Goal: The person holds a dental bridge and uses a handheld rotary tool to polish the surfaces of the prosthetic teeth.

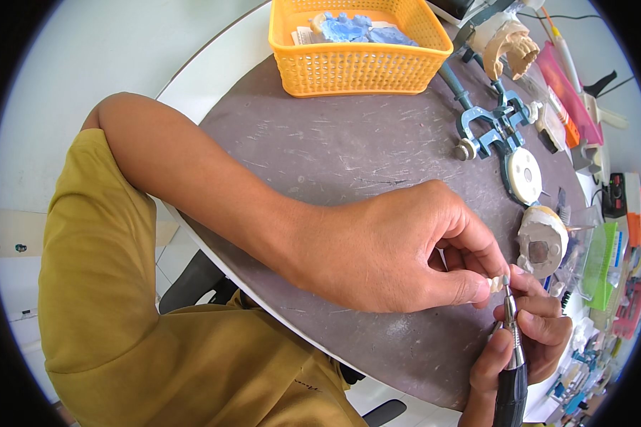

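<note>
Over the bench (pixel 320 142), our left hand (pixel 399 249) is pinching a small tooth-coloured piece (pixel 496 285) between thumb and finger; our right hand (pixel 530 334) is gripping a handpiece (pixel 513 384), tip at the piece. We're probably shaping it, next needing steady turning.

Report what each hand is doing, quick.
Left hand: closed, pinching a small off-white piece between thumb and fingers.
Right hand: closed around a black-and-silver handpiece.

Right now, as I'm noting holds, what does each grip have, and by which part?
The left grip holds a small pale piece by its left end. The right grip holds a metal-and-black handpiece by its metal front section.
</note>
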A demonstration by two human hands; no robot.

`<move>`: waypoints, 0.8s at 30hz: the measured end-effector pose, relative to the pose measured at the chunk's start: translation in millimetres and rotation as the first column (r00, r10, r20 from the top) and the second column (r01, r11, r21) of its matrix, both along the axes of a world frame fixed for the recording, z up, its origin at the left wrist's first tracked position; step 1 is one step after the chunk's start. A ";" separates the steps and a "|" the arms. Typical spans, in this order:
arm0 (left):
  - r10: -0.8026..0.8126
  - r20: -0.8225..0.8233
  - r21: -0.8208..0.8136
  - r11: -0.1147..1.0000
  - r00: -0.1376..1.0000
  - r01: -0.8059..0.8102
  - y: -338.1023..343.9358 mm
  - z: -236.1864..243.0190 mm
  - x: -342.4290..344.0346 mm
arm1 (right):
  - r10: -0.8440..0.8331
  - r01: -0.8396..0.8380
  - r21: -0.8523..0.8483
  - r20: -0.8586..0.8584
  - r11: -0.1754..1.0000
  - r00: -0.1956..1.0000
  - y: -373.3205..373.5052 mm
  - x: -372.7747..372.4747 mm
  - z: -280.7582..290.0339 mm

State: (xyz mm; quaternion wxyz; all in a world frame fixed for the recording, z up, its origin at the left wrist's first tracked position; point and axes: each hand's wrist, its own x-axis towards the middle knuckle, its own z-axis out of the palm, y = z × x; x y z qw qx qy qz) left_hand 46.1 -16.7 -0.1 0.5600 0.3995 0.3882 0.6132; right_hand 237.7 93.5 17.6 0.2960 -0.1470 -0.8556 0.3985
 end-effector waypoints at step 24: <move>0.000 -0.022 0.009 1.000 1.000 0.000 0.3 1.4 -0.1 | 0.001 -0.001 -0.019 -0.016 1.000 1.000 0.0 1.9 0.1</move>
